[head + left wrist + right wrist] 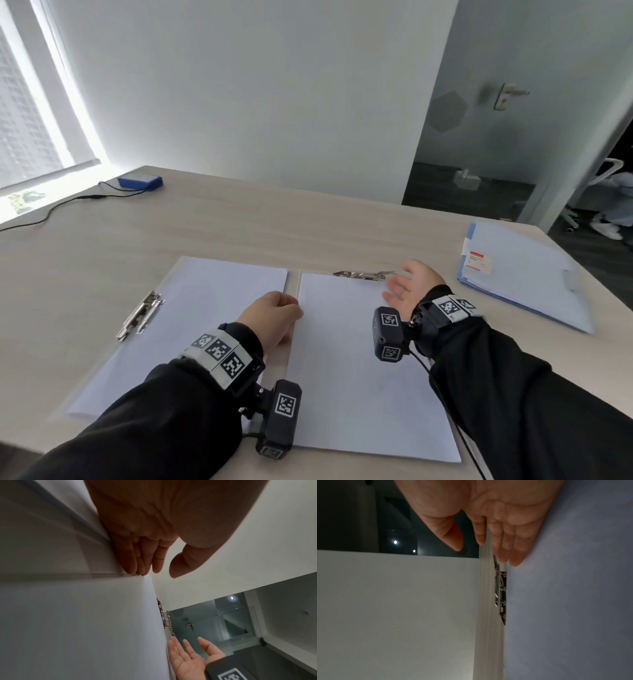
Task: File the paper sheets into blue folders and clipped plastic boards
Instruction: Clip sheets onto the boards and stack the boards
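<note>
Two clear clipped boards lie side by side on the table, each with a white sheet on it. The left board [191,325] is turned, with its metal clip [140,315] at the left. On the right board, the sheet [356,370] lies below a clip [363,274] at the far edge. My left hand [291,308] rests between the boards, its fingertips [137,570] at the right sheet's upper left corner, holding nothing. My right hand [407,284] stands edge-down on that sheet with straight fingers [515,558], just right of the clip [500,595]. A stack of blue folders [520,274] lies at the right.
A blue box [140,181] with a black cable [68,202] sits at the far left by the window. The table's right edge runs just past the folder stack. Beyond the table are a wall and a glass door [507,99].
</note>
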Demonstrator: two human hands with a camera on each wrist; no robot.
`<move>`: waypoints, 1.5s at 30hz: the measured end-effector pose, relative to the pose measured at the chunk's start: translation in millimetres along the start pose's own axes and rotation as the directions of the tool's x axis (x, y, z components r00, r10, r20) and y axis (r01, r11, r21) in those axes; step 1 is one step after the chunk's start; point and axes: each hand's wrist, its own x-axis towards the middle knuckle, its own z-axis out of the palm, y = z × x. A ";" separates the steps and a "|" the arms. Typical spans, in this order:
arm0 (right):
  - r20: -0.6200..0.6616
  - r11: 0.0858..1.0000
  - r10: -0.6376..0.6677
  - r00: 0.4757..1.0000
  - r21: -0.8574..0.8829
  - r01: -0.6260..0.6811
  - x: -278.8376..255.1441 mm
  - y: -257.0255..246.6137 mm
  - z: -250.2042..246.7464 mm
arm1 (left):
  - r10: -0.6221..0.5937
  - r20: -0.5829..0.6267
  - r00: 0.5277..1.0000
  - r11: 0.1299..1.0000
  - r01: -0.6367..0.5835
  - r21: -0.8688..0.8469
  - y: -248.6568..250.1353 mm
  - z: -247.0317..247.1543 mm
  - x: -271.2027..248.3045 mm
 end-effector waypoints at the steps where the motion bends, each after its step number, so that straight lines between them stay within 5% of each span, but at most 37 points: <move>1: -0.009 0.999 -0.028 1.000 -0.035 0.028 2.8 -1.9 3.4 | 0.000 0.006 1.000 1.000 0.000 -0.006 -1.0 -1.4 0.4; 4: -0.014 0.963 -0.169 0.985 -0.213 0.163 11.2 -7.2 16.9 | 0.001 0.015 1.000 0.999 -0.001 -0.037 -4.1 -3.2 2.0; 6: 0.062 0.859 -0.252 0.966 -0.445 0.253 13.0 -9.1 28.8 | 0.002 0.017 1.000 0.998 -0.001 -0.064 -6.2 -3.8 3.3; 10: 0.323 0.341 -0.176 0.930 -0.866 0.365 9.4 -4.6 55.7 | 0.004 0.043 0.999 0.995 0.001 -0.103 -9.6 -5.2 6.7; 12: 0.385 0.029 -0.115 0.916 -0.920 0.391 10.2 -1.5 67.4 | 0.008 0.056 0.998 0.993 -0.001 -0.118 -11.8 -5.8 9.6; 15: 0.397 -0.267 -0.029 0.917 -0.887 0.376 8.0 0.5 78.7 | 0.025 0.062 0.998 0.993 -0.018 -0.120 -14.0 -6.5 11.6; 19: 0.354 -0.457 0.066 0.933 -0.820 0.343 4.7 2.9 82.2 | 0.039 0.060 0.997 0.993 -0.031 -0.115 -15.2 -5.8 12.3; 23: 0.326 -0.541 0.112 0.939 -0.772 0.333 9.4 7.5 85.1 | 0.038 0.054 0.998 0.993 -0.032 -0.112 -16.0 -4.3 12.6; 28: 0.408 -0.439 0.097 0.908 -0.801 0.407 5.5 7.3 78.5 | 0.051 0.030 0.998 0.996 -0.049 -0.069 -14.9 -2.6 11.4; 30: 0.457 -0.258 0.053 0.888 -0.852 0.455 1.4 6.2 68.5 | 0.047 0.025 0.999 0.997 -0.045 -0.058 -13.8 -2.6 9.8; 33: 0.436 0.131 -0.100 0.894 -0.885 0.446 -3.2 2.5 39.3 | 0.046 0.018 0.999 0.998 -0.045 -0.044 -11.6 -1.7 7.7; 38: 0.125 0.645 -0.288 0.949 -0.708 0.289 -12.5 -1.4 -33.0 | 0.034 0.009 0.999 0.999 -0.033 -0.032 -7.8 -0.4 4.6; 41: 0.016 0.830 -0.171 0.985 -0.536 0.153 -32.6 -4.5 -73.1 | 0.035 -0.005 0.999 0.999 -0.035 -0.025 -7.1 0.9 2.3; 45: 0.001 0.905 -0.115 0.993 -0.413 0.105 -57.5 -3.2 -109.8 | 0.046 -0.034 0.998 0.999 -0.046 0.019 -6.5 5.5 0.8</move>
